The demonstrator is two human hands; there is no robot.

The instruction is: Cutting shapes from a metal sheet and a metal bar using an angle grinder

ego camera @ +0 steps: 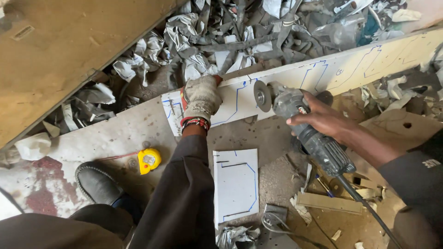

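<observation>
The gloved left hand (200,97) presses flat on the long white panel (323,74); just right of it, the right hand (323,119) is clamped around the angle grinder (300,124). Best keep the disc on the blue line (237,99), clear of the glove.

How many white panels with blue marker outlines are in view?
2. The long strip, pinned at its near end by the gloved left hand, with the right hand holding the angle grinder against it; the small cut piece on the floor below. Scrap may hide others.
</observation>
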